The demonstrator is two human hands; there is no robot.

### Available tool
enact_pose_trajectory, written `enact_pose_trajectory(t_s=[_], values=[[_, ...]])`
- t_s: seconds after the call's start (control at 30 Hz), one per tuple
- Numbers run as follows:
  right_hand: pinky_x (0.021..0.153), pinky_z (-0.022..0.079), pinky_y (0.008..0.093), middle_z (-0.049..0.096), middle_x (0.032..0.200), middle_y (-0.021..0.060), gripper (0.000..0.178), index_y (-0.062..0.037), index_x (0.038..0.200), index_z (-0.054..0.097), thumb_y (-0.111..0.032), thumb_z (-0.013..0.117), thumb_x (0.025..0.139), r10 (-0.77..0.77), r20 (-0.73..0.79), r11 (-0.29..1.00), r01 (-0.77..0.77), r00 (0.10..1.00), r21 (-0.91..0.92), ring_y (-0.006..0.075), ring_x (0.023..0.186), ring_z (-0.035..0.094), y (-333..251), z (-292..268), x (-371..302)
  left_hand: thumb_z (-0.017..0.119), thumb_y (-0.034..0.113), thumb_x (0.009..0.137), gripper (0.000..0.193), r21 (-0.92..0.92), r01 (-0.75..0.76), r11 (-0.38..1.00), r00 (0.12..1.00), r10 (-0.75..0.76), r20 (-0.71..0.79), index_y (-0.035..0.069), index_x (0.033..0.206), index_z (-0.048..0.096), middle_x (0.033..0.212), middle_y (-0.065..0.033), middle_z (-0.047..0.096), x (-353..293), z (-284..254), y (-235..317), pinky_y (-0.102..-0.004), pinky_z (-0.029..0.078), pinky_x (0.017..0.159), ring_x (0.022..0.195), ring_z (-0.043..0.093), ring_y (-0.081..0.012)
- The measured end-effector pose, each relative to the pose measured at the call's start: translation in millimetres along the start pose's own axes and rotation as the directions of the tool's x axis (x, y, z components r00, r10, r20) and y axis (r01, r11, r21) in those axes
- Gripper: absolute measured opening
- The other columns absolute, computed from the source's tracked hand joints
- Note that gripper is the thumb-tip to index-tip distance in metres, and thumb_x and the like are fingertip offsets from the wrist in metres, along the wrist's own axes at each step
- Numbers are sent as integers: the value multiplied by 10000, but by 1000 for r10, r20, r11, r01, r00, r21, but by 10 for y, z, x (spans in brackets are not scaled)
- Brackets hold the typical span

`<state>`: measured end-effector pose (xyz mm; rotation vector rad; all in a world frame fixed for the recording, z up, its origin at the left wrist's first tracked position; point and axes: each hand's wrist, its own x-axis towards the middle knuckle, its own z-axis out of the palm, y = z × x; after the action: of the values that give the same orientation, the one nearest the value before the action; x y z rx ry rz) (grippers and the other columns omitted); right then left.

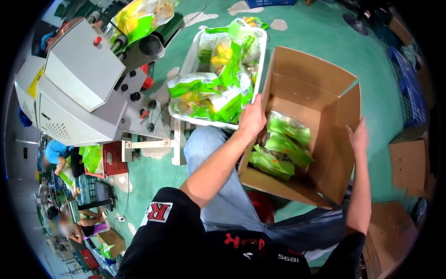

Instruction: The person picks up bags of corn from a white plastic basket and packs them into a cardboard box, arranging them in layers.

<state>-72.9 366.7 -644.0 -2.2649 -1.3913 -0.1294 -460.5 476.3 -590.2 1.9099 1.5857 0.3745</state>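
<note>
An open cardboard box [297, 104] stands tilted in front of my lap, its flaps up. Several green and clear packaged bags [283, 146] lie in a row along its left side. My left hand [253, 118] grips the box's left rim, in the narrow gap beside a white plastic basket [179, 109]; its fingertips are partly hidden. At the opposite rim, my right hand [357, 136] holds the right wall, thumb toward the inside. The basket is heaped with green and clear bags [225, 58] with yellow contents or print.
A grey-white machine [81, 79] with knobs and a red button stands to the left, more bags [139, 18] on its far end. Cardboard boxes [406, 156] and a blue crate [402, 83] line the right. Under my legs is a red stool [261, 207]. Other people work at far left.
</note>
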Motion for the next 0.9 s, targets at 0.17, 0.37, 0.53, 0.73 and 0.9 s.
enact_pose_trajectory(t_s=[0.17, 0.37, 0.53, 0.73, 0.9], values=[[690, 481, 449, 609, 781, 250, 229, 81, 1001, 549, -60, 608, 832, 76, 112, 985, -92, 991, 146, 385, 746, 617, 301, 40, 182, 527, 44, 831, 442, -23, -138, 990, 986, 135, -95, 0, 1267, 469, 904, -297, 639, 49, 79, 59, -511, 493, 799, 872, 599, -488], [670, 489, 436, 626, 806, 253, 214, 75, 977, 565, -83, 619, 844, -71, 61, 985, 61, 996, 159, 406, 754, 624, 847, 383, 1102, 516, 28, 819, 389, -60, -253, 966, 954, 238, -185, -17, 1203, 474, 784, -303, 628, 813, 192, 155, -540, 495, 728, 787, 614, -485], [871, 487, 403, 615, 1111, 276, 392, 66, 1242, 518, -134, 586, 913, -215, 134, 965, 231, 968, -127, 413, 1046, 593, 1180, 555, 2313, 508, 58, 847, 538, 8, -72, 997, 995, 71, 76, -147, 1317, 341, 826, -363, 608, 1267, 195, 682, -504, 513, 758, 803, 629, -479], [925, 460, 389, 579, 1212, 275, 461, 63, 1323, 468, -244, 517, 982, -196, 184, 967, 221, 963, -126, 397, 1136, 562, 1114, 870, 2444, 625, 216, 857, 879, 231, -42, 972, 997, 26, 70, -131, 1430, 56, 1137, -308, 520, 1281, 426, 859, -471, 541, 677, 780, 632, -419], [859, 485, 375, 595, 1164, 262, 469, 12, 1330, 456, -238, 583, 955, -109, 351, 993, 86, 930, 79, 368, 1004, 609, 672, 456, 2334, 553, 279, 932, 557, -221, 73, 973, 994, -88, -60, -30, 1361, 377, 1224, -279, 556, 1301, 442, 601, -419, 515, 830, 1020, 610, -401]])
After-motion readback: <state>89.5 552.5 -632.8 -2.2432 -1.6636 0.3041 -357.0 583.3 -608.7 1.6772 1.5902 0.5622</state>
